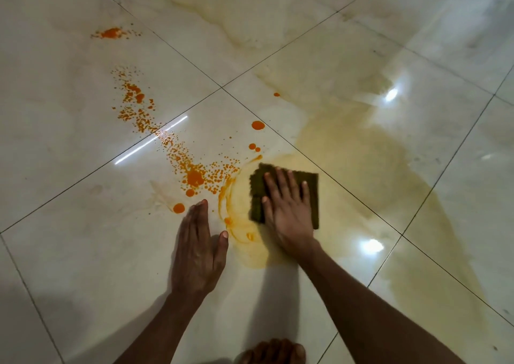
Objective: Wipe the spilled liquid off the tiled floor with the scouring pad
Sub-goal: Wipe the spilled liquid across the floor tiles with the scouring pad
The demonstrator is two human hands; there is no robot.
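Head view: right hand point(288, 210) pressed flat, fingers spread, on scouring pad point(281, 194), gripping nothing. Pad lies on tiled floor point(83, 246), just right of orange spill point(194, 178). Left hand point(197, 255) flat, open, left of pad.

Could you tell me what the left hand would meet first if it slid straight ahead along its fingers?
Probably the round orange droplet just beyond and slightly left of the left hand, then the larger orange splatter.
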